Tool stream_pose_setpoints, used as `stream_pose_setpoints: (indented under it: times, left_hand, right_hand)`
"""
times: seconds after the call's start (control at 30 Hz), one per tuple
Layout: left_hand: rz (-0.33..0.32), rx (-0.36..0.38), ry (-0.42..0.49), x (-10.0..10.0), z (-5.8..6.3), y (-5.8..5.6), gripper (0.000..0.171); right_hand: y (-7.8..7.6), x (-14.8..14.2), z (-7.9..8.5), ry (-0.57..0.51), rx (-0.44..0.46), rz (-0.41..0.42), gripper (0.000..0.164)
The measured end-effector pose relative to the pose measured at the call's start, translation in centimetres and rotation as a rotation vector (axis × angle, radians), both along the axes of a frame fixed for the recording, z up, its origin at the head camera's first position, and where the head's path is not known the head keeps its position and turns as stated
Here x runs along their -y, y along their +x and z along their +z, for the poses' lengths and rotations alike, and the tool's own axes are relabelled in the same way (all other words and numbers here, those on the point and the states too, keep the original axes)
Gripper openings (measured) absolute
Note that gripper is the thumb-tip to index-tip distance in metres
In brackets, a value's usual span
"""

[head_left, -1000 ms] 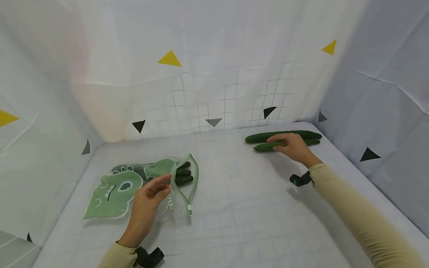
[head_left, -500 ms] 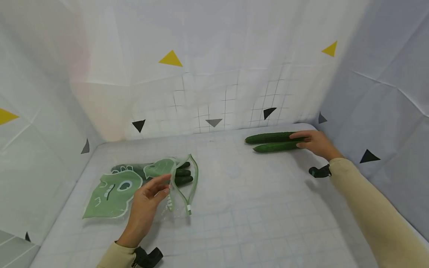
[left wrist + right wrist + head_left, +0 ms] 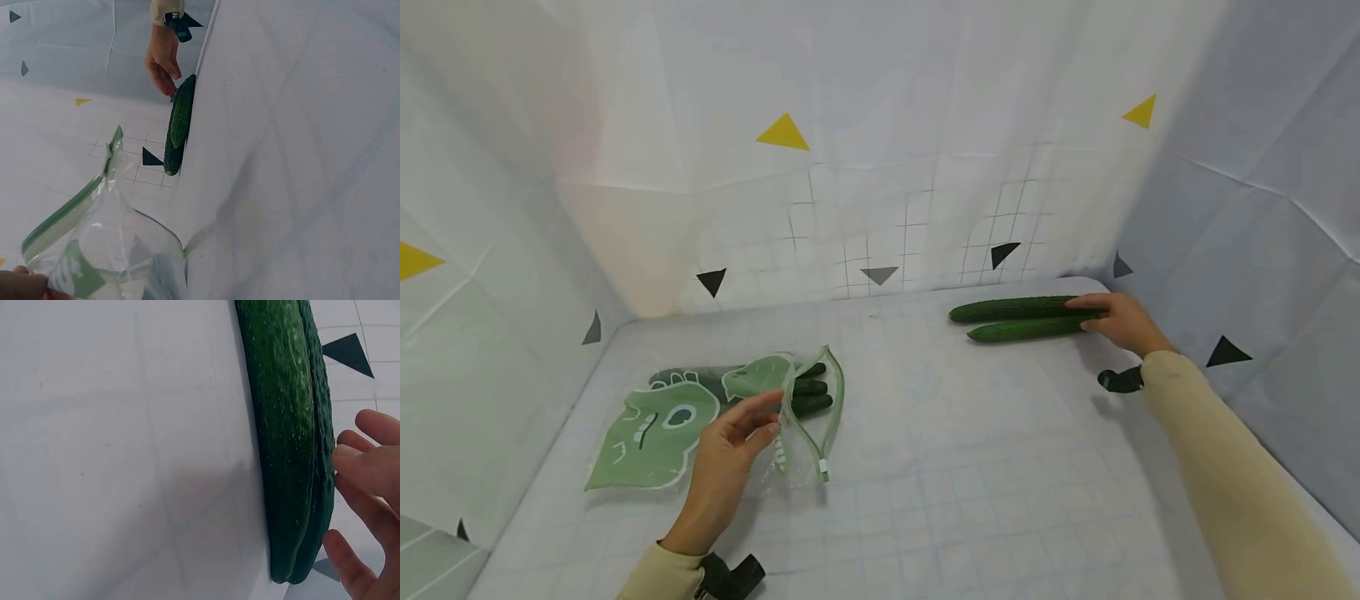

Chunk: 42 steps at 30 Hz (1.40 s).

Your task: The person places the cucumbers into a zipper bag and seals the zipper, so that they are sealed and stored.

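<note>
My left hand (image 3: 722,467) pinches the open mouth edge of a clear zip bag (image 3: 655,442) with a green cartoon dinosaur print; the left wrist view shows thumb and finger at the plastic. Several cucumbers (image 3: 812,404) lie inside, their ends showing at the mouth. At the back right, two long cucumbers lie side by side, a front cucumber (image 3: 1026,330) and a rear cucumber (image 3: 1007,309). Over their right ends hovers my right hand (image 3: 1123,321). In the right wrist view its spread, loosely bent fingers (image 3: 369,472) come right up to the rear cucumber (image 3: 323,494), not closed round either.
A white cloth with faint grid lines covers the table (image 3: 925,467). White fabric walls (image 3: 880,100) with yellow, black and grey triangles rise behind and on both sides. The two loose cucumbers lie near the table's back right corner.
My right hand has slid right along the two cucumbers, from their middle to their right ends, and let go of the front one. My left hand and the bag stay in place.
</note>
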<state>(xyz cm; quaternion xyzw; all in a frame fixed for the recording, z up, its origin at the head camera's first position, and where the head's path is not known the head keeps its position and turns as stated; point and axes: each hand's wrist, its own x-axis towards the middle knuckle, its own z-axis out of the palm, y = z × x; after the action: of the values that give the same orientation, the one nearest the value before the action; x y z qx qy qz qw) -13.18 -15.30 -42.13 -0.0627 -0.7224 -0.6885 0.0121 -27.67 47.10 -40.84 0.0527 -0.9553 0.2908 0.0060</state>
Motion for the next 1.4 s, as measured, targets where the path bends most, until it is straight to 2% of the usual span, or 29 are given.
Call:
stream_pose_setpoints:
  times: [0.2, 0.43, 0.63, 0.93, 1.1, 1.23, 1.4]
  left_hand:
    - [0.004, 0.004, -0.002, -0.1, 0.0, 0.1, 0.044]
    - [0.001, -0.001, -0.004, 0.2, 0.0, 0.0, 0.045]
    - [0.000, -0.001, -0.009, 0.0, -0.1, -0.1, 0.044]
    - [0.001, -0.013, 0.011, 0.0, -0.1, -0.4, 0.044]
    - [0.001, 0.005, 0.018, 0.1, -0.1, -0.2, 0.045]
    - [-0.002, 0.013, 0.020, 0.1, -0.1, -0.1, 0.045]
    - [-0.004, 0.006, 0.014, 0.1, -0.1, -0.1, 0.044]
  right_hand:
    - [-0.4, -0.6, -0.7, 0.011, -0.028, -0.005, 0.040]
    - [-1.9, -0.2, -1.3, 0.022, -0.093, -0.028, 0.038]
    - [-2.5, -1.4, -1.6, 0.069, -0.055, -0.020, 0.043]
    - [-2.8, -2.2, -1.5, 0.134, 0.059, 0.003, 0.053]
    - [-3.5, -2.6, -2.5, 0.152, 0.019, 0.016, 0.055]
    - [-3.9, -2.8, -2.8, 0.186, -0.005, 0.050, 0.049]
    - [-3.9, -2.7, -2.4, 0.125, 0.025, 0.051, 0.045]
